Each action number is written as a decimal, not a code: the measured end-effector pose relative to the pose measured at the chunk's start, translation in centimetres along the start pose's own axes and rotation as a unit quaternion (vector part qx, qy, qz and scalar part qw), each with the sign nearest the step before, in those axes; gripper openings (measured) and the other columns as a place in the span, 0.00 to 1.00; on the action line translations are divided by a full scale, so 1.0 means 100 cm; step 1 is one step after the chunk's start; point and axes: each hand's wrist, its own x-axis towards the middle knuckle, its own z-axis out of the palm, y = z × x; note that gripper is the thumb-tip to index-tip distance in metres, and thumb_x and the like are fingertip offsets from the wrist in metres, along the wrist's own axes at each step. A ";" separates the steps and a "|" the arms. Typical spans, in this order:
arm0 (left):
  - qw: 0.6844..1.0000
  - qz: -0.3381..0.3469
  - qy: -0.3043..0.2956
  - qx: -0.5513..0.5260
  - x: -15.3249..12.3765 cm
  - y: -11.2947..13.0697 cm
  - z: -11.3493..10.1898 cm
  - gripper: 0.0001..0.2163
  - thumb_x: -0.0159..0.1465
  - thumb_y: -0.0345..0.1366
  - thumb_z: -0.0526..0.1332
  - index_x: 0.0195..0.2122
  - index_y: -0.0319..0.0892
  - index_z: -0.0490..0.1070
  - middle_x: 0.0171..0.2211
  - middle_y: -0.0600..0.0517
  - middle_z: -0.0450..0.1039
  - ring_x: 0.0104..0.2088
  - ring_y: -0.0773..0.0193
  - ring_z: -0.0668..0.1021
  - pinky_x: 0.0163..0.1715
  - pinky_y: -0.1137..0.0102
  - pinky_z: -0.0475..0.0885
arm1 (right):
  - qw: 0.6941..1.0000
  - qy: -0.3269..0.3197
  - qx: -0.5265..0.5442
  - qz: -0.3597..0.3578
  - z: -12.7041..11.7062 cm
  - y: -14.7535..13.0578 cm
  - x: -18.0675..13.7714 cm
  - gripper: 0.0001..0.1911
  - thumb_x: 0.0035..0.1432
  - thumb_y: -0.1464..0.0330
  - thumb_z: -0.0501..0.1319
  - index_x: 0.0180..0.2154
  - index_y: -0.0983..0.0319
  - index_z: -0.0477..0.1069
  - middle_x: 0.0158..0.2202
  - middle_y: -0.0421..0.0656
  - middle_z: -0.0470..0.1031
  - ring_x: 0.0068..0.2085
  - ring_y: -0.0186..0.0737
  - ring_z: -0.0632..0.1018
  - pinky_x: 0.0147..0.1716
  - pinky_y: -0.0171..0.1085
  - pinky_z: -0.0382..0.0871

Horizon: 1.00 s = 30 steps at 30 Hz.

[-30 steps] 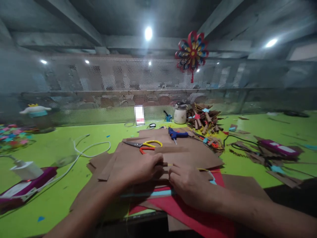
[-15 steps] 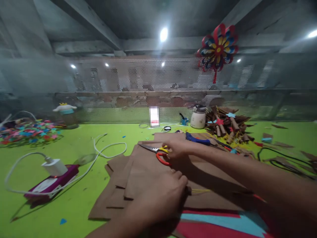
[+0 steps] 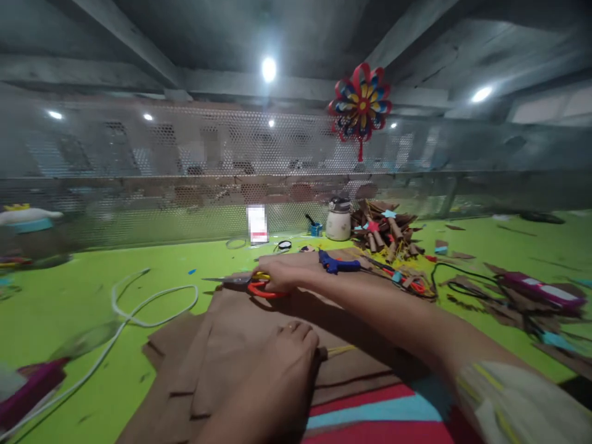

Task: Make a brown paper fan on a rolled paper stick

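My right hand (image 3: 277,277) reaches out and closes on the handles of a pair of scissors (image 3: 240,282). One handle is yellow and the other orange-red; the blades point left past the far edge of the brown paper. Nearer to me, my left hand (image 3: 291,357) is closed and rests low over the stack of brown paper sheets (image 3: 235,333). A small brown paper roll (image 3: 323,353) pokes out of its right side, with yellow string (image 3: 342,349) trailing from it. Most of the roll is hidden by the hand. Red and light-blue paper (image 3: 374,410) lies beneath, in front.
A blue glue gun (image 3: 337,264) lies beyond my right forearm. Behind it are a pile of brown paper rolls (image 3: 391,237) and a white bottle (image 3: 339,223). A white cable (image 3: 160,317) loops on the left. Purple power strips (image 3: 546,290) sit at both sides; a mesh panel (image 3: 208,203) stands behind.
The view has swung to the right. The scissors have shifted to the left on the paper, with my right hand still on the handles. My left hand keeps its hold on the roll.
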 end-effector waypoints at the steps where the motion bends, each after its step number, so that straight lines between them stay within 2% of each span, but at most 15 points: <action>1: 1.000 0.007 0.006 -0.004 0.000 0.000 0.000 0.08 0.65 0.32 0.49 0.38 0.40 0.67 0.41 0.46 0.70 0.39 0.59 0.71 0.43 0.63 0.66 | 1.000 -0.004 0.002 -0.022 0.001 -0.005 0.004 0.25 0.48 0.68 0.63 0.50 0.60 0.69 0.44 0.44 0.76 0.38 0.38 0.75 0.31 0.30 0.64; 4: 1.000 0.015 -0.006 0.014 0.000 0.000 -0.001 0.09 0.65 0.34 0.48 0.37 0.39 0.66 0.39 0.45 0.70 0.38 0.58 0.71 0.41 0.63 0.67 | 0.998 -0.010 0.013 -0.066 0.010 -0.025 0.018 0.25 0.48 0.67 0.63 0.50 0.59 0.68 0.43 0.43 0.76 0.37 0.38 0.75 0.31 0.30 0.64; 8: 0.999 -0.007 -0.005 0.036 0.002 -0.005 -0.001 0.10 0.66 0.34 0.46 0.36 0.40 0.65 0.38 0.45 0.70 0.36 0.59 0.71 0.38 0.64 0.66 | 0.998 -0.003 -0.007 -0.055 0.024 -0.049 0.032 0.23 0.45 0.68 0.65 0.47 0.62 0.72 0.40 0.45 0.77 0.34 0.41 0.75 0.27 0.31 0.62; 12: 1.000 -0.010 0.013 0.022 0.002 -0.013 0.003 0.10 0.67 0.34 0.44 0.35 0.41 0.64 0.37 0.46 0.69 0.34 0.61 0.70 0.35 0.67 0.65 | 0.998 0.008 -0.038 -0.042 0.012 -0.047 0.025 0.17 0.44 0.70 0.66 0.41 0.61 0.76 0.33 0.41 0.78 0.31 0.38 0.74 0.25 0.30 0.60; 14: 1.000 -0.013 0.009 0.003 0.001 -0.016 0.004 0.11 0.67 0.35 0.44 0.34 0.41 0.63 0.35 0.48 0.69 0.31 0.63 0.69 0.32 0.69 0.64 | 0.998 0.028 -0.042 -0.039 -0.006 -0.030 0.009 0.17 0.47 0.69 0.65 0.42 0.59 0.75 0.34 0.39 0.79 0.32 0.35 0.74 0.26 0.29 0.61; 16: 1.000 -0.017 0.001 -0.016 0.001 -0.020 0.004 0.12 0.67 0.38 0.43 0.34 0.42 0.62 0.33 0.49 0.69 0.30 0.64 0.69 0.30 0.70 0.62 | 0.996 0.067 -0.045 -0.024 -0.029 -0.002 -0.016 0.18 0.52 0.69 0.61 0.47 0.59 0.72 0.40 0.40 0.78 0.36 0.33 0.74 0.31 0.28 0.62; 19: 0.999 -0.016 -0.010 -0.035 0.003 -0.023 0.000 0.14 0.67 0.42 0.43 0.33 0.42 0.62 0.32 0.50 0.69 0.29 0.64 0.69 0.29 0.70 0.61 | 0.988 0.124 -0.071 0.054 -0.060 0.057 -0.062 0.16 0.58 0.72 0.53 0.47 0.66 0.72 0.42 0.46 0.77 0.39 0.35 0.75 0.36 0.30 0.63; 21: 0.999 -0.015 -0.017 -0.034 0.006 -0.024 -0.005 0.14 0.67 0.43 0.43 0.32 0.42 0.62 0.31 0.49 0.69 0.29 0.64 0.69 0.28 0.71 0.61 | 0.980 0.135 -0.094 0.108 -0.072 0.095 -0.092 0.16 0.57 0.74 0.52 0.43 0.69 0.74 0.40 0.49 0.78 0.39 0.39 0.75 0.36 0.32 0.64; 23: 0.999 -0.018 -0.027 -0.024 0.012 -0.023 -0.011 0.13 0.66 0.42 0.44 0.32 0.42 0.62 0.31 0.49 0.69 0.28 0.64 0.69 0.26 0.71 0.59 | 0.978 0.111 -0.107 0.140 -0.073 0.124 -0.114 0.14 0.54 0.73 0.54 0.39 0.69 0.76 0.34 0.49 0.79 0.34 0.40 0.76 0.32 0.32 0.64; 25: 0.999 -0.027 -0.034 -0.003 0.019 -0.022 -0.018 0.12 0.65 0.43 0.46 0.32 0.42 0.62 0.30 0.50 0.69 0.27 0.65 0.68 0.24 0.71 0.57 | 0.978 0.080 -0.116 0.152 -0.065 0.141 -0.125 0.14 0.49 0.73 0.58 0.38 0.67 0.77 0.35 0.47 0.79 0.35 0.41 0.76 0.32 0.31 0.64; 28: 0.998 -0.031 -0.035 0.047 0.028 -0.021 -0.027 0.12 0.64 0.43 0.48 0.33 0.41 0.63 0.29 0.50 0.68 0.25 0.66 0.67 0.23 0.71 0.55 | 0.979 0.045 -0.127 0.156 -0.044 0.148 -0.122 0.18 0.43 0.74 0.61 0.40 0.62 0.76 0.38 0.45 0.78 0.38 0.42 0.76 0.35 0.31 0.64; 30: 0.997 -0.031 -0.031 0.056 0.029 -0.021 -0.029 0.12 0.64 0.43 0.49 0.34 0.41 0.64 0.31 0.49 0.69 0.26 0.65 0.67 0.23 0.71 0.55 | 0.979 0.029 -0.134 0.154 -0.033 0.149 -0.115 0.19 0.43 0.73 0.62 0.42 0.60 0.75 0.39 0.44 0.78 0.39 0.43 0.75 0.36 0.31 0.64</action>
